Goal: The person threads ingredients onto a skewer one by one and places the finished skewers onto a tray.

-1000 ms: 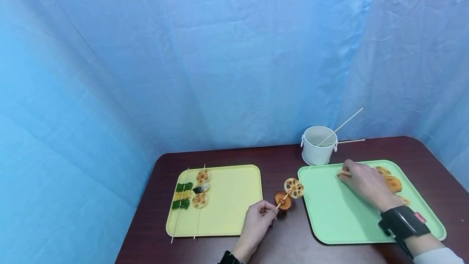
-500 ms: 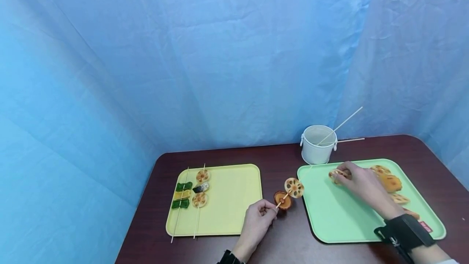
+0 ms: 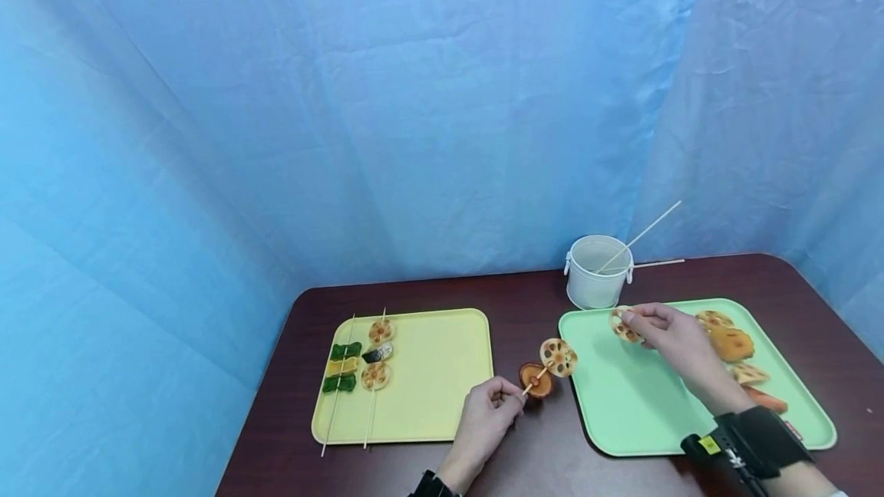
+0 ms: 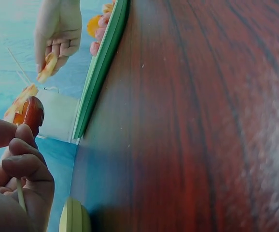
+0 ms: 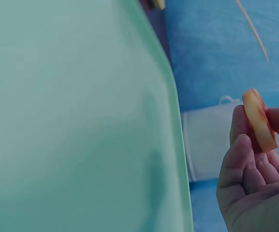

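Note:
My left hand (image 3: pixel 485 416) pinches a thin wooden skewer (image 3: pixel 526 390) between the two trays. Threaded on that skewer are a brown mushroom cap (image 3: pixel 535 383), close to the fingertips, and a lotus root slice (image 3: pixel 559 357) beyond it. Over the back left of the green tray (image 3: pixel 621 413), my right hand (image 3: pixel 675 342) holds a second lotus root slice (image 3: pixel 621 326) between thumb and fingers. In the right wrist view this slice (image 5: pixel 260 121) is seen edge-on, raised beside the tray's rim. The left wrist view shows the mushroom (image 4: pixel 34 115) from the side, just above the fingers.
Two loaded skewers, one with green and yellow pieces (image 3: pixel 344 366), one with lotus slices (image 3: pixel 376 376), lie on the yellow tray (image 3: pixel 442 405). A white bucket (image 3: pixel 597 286) with thin sticks stands behind. More food pieces (image 3: pixel 733 345) lie on the green tray's right side.
The right hand has lifted the lotus root slice and moved it left, turning its face into view. Food pieces beneath the right arm are now uncovered. The left hand stays nearly still.

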Motion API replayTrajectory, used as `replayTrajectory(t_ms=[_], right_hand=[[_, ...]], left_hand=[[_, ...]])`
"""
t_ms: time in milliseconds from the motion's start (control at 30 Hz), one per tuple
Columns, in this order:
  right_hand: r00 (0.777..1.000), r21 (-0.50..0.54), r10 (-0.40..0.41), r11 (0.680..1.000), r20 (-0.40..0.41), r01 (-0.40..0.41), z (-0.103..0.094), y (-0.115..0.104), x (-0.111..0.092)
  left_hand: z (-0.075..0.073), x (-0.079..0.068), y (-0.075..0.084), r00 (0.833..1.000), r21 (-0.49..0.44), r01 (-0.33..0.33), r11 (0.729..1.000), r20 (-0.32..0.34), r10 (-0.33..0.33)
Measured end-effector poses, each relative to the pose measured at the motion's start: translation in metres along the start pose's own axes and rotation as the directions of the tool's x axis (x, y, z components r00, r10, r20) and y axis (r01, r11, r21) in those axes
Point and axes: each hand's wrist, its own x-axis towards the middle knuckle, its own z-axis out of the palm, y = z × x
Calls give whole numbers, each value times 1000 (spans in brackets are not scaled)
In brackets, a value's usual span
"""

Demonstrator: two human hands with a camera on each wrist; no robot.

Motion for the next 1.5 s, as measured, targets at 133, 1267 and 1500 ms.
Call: replayTrajectory(t_ms=[133, 1267, 1500], right_hand=[[998, 80, 66, 995, 17, -67, 3, -3, 1], [986, 529, 56, 838, 159, -133, 7, -16, -1], [986, 513, 82, 846, 148, -147, 7, -18, -1]], left_hand=[[0, 0, -1, 1000, -1, -4, 1000, 17, 4], [1, -1, 1, 999, -21, -26, 999, 45, 27], [2, 0, 0, 999, -23, -14, 1000, 45, 15]])
